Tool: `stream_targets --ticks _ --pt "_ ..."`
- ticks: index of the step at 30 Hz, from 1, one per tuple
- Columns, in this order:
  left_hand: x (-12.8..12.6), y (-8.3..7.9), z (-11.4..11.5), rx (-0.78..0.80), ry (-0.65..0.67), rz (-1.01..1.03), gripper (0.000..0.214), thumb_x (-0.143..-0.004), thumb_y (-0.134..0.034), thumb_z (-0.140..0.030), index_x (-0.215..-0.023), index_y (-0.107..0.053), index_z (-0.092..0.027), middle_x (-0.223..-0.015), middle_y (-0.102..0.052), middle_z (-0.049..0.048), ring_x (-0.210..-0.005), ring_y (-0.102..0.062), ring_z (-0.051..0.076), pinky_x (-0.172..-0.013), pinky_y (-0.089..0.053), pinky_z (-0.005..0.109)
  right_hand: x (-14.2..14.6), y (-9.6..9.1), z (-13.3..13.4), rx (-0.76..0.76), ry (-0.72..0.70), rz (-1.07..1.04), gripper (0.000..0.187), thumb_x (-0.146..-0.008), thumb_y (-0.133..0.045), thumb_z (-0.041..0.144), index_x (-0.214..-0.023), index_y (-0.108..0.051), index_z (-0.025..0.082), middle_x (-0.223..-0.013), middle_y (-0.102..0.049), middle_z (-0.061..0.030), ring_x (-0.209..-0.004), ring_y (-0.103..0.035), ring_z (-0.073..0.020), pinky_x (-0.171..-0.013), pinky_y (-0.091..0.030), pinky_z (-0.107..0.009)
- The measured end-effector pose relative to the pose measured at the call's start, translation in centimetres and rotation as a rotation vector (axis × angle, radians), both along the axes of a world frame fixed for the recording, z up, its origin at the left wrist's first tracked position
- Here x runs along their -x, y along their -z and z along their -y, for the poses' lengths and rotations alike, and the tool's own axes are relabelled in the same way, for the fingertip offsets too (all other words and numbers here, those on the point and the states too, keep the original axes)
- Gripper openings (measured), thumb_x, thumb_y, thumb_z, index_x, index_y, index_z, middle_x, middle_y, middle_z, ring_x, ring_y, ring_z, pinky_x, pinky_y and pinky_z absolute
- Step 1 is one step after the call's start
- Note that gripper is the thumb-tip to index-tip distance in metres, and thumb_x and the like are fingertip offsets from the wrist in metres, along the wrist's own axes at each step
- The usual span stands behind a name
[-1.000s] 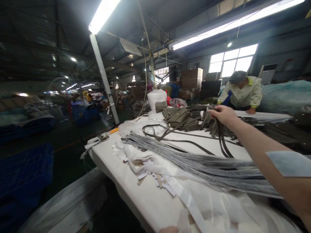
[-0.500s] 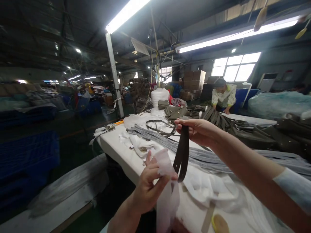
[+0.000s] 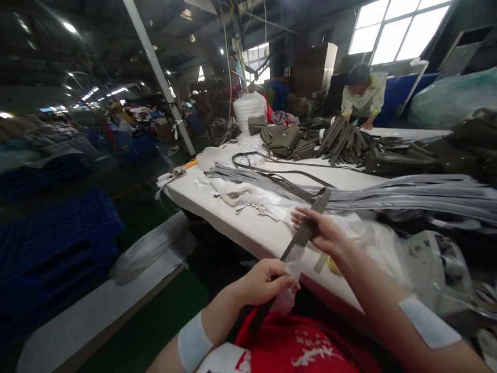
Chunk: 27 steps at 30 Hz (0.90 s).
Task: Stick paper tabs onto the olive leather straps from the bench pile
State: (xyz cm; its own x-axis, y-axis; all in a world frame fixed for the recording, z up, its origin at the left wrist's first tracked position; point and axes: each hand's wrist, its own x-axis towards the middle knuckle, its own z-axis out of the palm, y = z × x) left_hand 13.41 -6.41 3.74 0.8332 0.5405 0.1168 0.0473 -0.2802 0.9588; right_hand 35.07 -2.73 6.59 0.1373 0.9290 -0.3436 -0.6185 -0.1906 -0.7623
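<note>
A dark olive strap [image 3: 300, 239] runs slantwise in front of me, from above the table edge down towards my red top. My left hand [image 3: 274, 280] pinches its lower part together with a piece of thin translucent white wrapping [image 3: 295, 259]. Higher up, my right hand [image 3: 316, 228] is closed around the strap, whose upper end sticks out past the fingers. Beyond my hands, a bundle of grey film-wrapped straps [image 3: 404, 194] lies across the white table [image 3: 233, 220]. White wrapping scraps [image 3: 240, 194] lie near its left edge.
Olive bags [image 3: 285, 140] and a roll of white foam [image 3: 249, 111] stand at the back. A co-worker [image 3: 365, 96] leans over a heap of straps [image 3: 344, 142]. Blue pallets [image 3: 58, 233] are stacked at left. A yellow tape roll [image 3: 333, 265] sits beside my right forearm.
The view has tilted down. The strap, hanging folded from my right hand before, is now stretched between both hands. The white wrapping is now around it at my left hand.
</note>
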Motion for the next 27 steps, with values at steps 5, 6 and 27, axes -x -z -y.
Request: stream_targets --ticks 5,6,27 --pt "0.6 0.1 0.2 -0.005 0.127 -0.092 0.049 -0.094 -0.050 -0.051 -0.089 -0.075 -0.009 -0.080 -0.072 0.0120 -0.071 -0.066 0.017 -0.068 -0.050 0.023 2.2 5.2 5.8 0.028 -0.308 0.264 0.036 -0.076 -0.075 0.049 -0.082 -0.075 0.013 -0.058 -0.063 -0.0002 -0.052 -0.053 -0.0114 -0.048 -0.041 -0.023" --pt "0.8 0.3 0.3 0.009 0.177 -0.105 0.050 -0.095 -0.049 -0.051 -0.089 -0.075 -0.008 -0.082 -0.072 0.0125 -0.072 -0.066 0.017 -0.068 -0.051 0.023 1.4 5.5 5.9 0.017 -0.307 0.279 0.040 -0.077 -0.073 0.053 -0.085 -0.075 0.014 -0.057 -0.061 0.0008 -0.051 -0.052 -0.0106 -0.049 -0.041 -0.022" --pt "-0.1 0.4 0.2 -0.167 -0.023 -0.128 0.041 -0.097 -0.047 -0.039 -0.086 -0.073 -0.009 -0.085 -0.072 0.0121 -0.079 -0.065 0.018 -0.074 -0.049 0.026 -2.7 6.0 6.7 0.014 -0.280 -0.014 0.031 -0.069 -0.077 0.021 -0.100 -0.071 0.019 -0.101 -0.075 -0.0075 -0.088 -0.069 -0.0204 -0.072 -0.057 -0.028"
